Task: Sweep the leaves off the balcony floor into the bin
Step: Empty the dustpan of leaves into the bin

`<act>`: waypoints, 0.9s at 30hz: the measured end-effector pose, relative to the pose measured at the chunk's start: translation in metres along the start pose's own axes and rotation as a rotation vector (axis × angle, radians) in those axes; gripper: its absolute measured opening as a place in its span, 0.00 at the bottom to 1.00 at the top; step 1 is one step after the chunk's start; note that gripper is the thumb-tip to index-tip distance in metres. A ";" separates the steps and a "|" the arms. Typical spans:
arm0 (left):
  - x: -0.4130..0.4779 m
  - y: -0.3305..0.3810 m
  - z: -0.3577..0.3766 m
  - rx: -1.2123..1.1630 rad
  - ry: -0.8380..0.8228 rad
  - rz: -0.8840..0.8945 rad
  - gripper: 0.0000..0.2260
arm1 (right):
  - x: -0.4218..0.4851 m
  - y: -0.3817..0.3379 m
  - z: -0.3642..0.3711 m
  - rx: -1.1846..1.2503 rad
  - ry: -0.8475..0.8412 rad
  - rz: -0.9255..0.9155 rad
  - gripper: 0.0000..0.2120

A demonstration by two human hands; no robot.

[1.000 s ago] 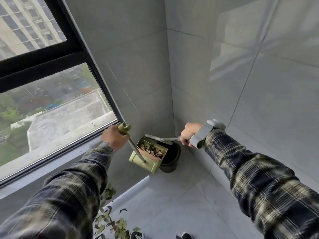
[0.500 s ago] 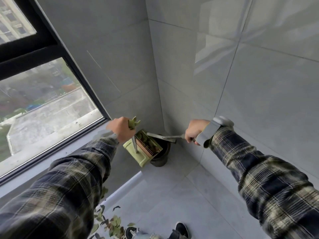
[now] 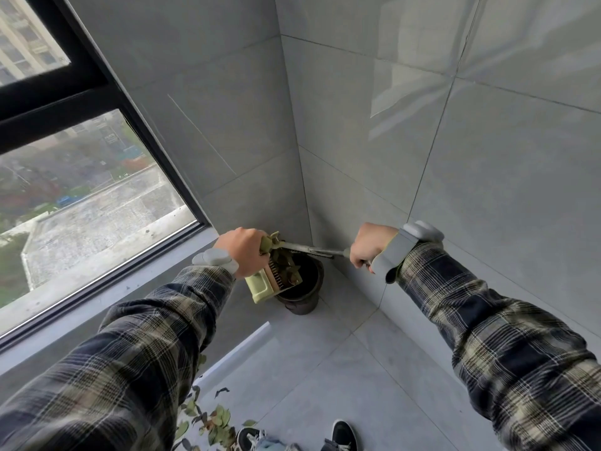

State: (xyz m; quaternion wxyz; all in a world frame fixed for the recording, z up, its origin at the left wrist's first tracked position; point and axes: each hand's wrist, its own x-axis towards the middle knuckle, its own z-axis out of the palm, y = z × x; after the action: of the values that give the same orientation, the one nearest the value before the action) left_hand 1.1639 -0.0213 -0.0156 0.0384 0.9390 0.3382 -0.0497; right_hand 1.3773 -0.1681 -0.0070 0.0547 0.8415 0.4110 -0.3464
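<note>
Holding the dustpan tilted over the bin — bin stood in the balcony corner.
Left hand was curled round the pan's green handle top, with the pan mouth above the bin opening and leaves lying against its comb. Right hand was wrapped round a grey rod that reached across to the pan; couldn't tell what was on its far end. More leaves lay on the floor by the window wall — well apart from the bin.

Grey tile walls, blk-frame window
</note>
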 end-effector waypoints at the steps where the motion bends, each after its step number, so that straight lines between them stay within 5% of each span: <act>1: 0.000 0.001 0.003 0.009 -0.001 0.006 0.04 | -0.001 0.001 -0.001 -0.005 0.002 -0.003 0.11; 27: -0.004 0.022 0.040 0.157 -0.052 0.224 0.07 | -0.023 0.018 -0.003 0.364 0.056 -0.075 0.08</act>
State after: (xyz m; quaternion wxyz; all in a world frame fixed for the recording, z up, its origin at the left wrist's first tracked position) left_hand 1.1718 -0.0451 -0.0543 -0.0213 0.9693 0.2254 -0.0957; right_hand 1.3821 -0.1938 0.0059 -0.1227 0.8308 0.3740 -0.3934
